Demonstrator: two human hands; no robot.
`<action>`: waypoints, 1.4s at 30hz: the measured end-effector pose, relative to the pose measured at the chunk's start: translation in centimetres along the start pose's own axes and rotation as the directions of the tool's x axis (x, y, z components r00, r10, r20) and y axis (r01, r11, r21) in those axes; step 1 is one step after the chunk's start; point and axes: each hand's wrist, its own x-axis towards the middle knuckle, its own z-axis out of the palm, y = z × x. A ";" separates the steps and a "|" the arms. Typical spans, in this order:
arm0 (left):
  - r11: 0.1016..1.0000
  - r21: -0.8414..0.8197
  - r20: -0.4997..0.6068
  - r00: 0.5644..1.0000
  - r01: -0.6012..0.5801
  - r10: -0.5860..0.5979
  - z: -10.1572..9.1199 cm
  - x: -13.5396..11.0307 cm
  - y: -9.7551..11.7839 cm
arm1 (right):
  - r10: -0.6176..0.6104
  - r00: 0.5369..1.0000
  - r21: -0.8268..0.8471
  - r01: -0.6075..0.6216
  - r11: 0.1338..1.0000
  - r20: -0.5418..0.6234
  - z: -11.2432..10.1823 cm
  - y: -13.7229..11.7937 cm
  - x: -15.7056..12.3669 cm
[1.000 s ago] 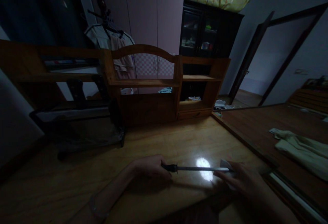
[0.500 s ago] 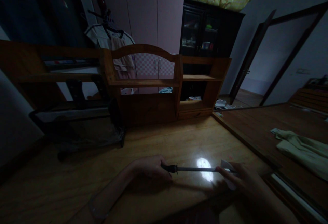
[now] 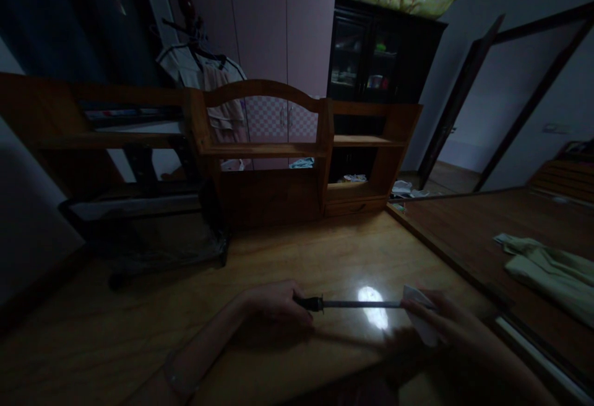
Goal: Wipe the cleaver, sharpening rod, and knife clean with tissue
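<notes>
Above the wooden desktop (image 3: 297, 245), my left hand (image 3: 278, 304) is closed round the black handle of a honing steel (image 3: 357, 304). The long, thin grey rod points right, level with the desk, and a small guard stands where it meets the handle. At the rod's right end, my right hand (image 3: 445, 319) pinches a white piece of tissue or cloth (image 3: 424, 325) against it. The fingers and the white piece hide the rod's tip. A bright light reflection lies on the desk behind the rod.
A wooden shelf unit (image 3: 264, 149) runs along the back of the desk. A black-framed object (image 3: 143, 226) with a clear cover stands at left. Pale green cloth (image 3: 547, 270) lies on the brown surface at right, past a raised wooden edge (image 3: 440, 251).
My right hand has slid slightly right along the rod with the white piece, which now shows more. My left hand stays nearly in place on the handle. The view has shifted a little.
</notes>
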 end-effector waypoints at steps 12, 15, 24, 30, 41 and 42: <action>0.999 -0.018 0.019 0.999 -0.030 0.030 0.1 0.1 0.1 | 0.128 0.979 0.120 -0.148 0.982 0.160 0.2 1.2 -0.1; 1.000 -0.021 0.031 0.999 -0.015 0.016 0.1 0.0 0.1 | 0.068 0.987 0.102 -0.084 0.991 0.149 0.5 0.4 -0.1; 1.000 -0.016 0.005 1.000 -0.010 0.010 0.1 0.2 0.2 | -0.040 0.998 0.087 0.036 0.996 0.051 0.1 -0.7 -0.5; 0.999 -0.039 0.004 1.000 -0.008 0.008 0.1 0.4 -0.2 | -0.202 0.978 -0.178 0.189 0.966 -0.060 2.3 -0.2 1.0; 1.000 -0.006 0.030 1.000 -0.001 0.001 0.2 0.1 0.6 | -0.437 0.897 -0.285 0.437 0.853 0.068 9.6 -8.6 -0.6; 1.000 0.009 0.023 1.000 0.008 -0.008 0.2 0.1 0.5 | -0.452 0.890 -0.280 0.450 0.848 0.061 10.0 -8.7 -0.7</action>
